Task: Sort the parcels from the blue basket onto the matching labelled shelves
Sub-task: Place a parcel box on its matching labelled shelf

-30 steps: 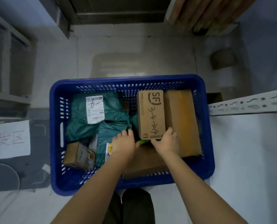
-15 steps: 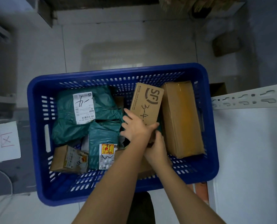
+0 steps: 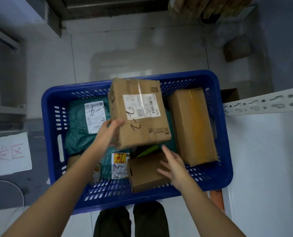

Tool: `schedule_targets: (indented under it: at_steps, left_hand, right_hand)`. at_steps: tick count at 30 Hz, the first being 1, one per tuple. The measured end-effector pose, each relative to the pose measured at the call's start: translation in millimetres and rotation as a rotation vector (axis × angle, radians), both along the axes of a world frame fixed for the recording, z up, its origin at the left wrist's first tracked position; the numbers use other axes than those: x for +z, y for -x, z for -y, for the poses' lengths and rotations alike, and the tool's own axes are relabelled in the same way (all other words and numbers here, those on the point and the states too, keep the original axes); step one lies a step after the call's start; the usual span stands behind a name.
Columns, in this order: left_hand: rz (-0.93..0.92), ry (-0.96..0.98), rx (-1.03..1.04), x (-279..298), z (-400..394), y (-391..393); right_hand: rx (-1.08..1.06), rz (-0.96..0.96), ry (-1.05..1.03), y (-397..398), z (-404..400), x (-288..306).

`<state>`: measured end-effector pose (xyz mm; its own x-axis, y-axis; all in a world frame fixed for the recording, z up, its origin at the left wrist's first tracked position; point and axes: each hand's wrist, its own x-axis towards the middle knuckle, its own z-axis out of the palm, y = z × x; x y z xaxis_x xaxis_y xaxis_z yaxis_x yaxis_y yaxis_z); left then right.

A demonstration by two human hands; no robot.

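Observation:
A blue basket (image 3: 53,106) stands on the floor below me, holding several parcels. My left hand (image 3: 108,132) grips the near left corner of a cardboard box (image 3: 139,127), lifted above the basket with its white shipping label and black handwritten marks facing up. My right hand (image 3: 173,165) hovers with fingers spread over a small plain carton (image 3: 145,175) at the basket's near edge, apart from the lifted box. A long brown box (image 3: 192,124) lies along the right side. Green mailer bags (image 3: 79,134) with white labels fill the left side.
A white metal shelf (image 3: 262,151) with a slotted rail stands to the right of the basket. A paper sign with red characters (image 3: 7,154) lies on the floor at left. A small carton (image 3: 237,50) sits on the floor at the back right. My legs show below the basket.
The box has been lifted out of the basket and turned over, so its shipping label now faces up. My right hand has let go of it and dropped toward the small carton.

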<state>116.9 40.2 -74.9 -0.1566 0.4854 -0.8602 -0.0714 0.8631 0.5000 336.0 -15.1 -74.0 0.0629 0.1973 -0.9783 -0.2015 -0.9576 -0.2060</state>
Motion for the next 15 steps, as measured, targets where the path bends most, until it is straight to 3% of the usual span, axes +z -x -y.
schedule_targets:
  at_steps: [5,8,12,15]
  left_hand:
    - [0.152,-0.004,0.073,23.1,25.7,30.2]
    - [0.224,-0.012,0.105,27.5,40.3,29.7]
    - [0.225,-0.037,0.095,35.4,44.9,41.6]
    - [0.022,-0.103,0.186,42.1,34.7,76.5]
  right_hand:
    - [-0.291,-0.428,-0.131,38.9,-2.9,19.6]
    - [-0.385,-0.469,-0.178,58.2,-5.6,22.2]
    - [-0.255,-0.357,-0.227,51.0,-10.0,20.5]
    - [0.004,-0.312,-0.278,25.3,-23.5,31.4]
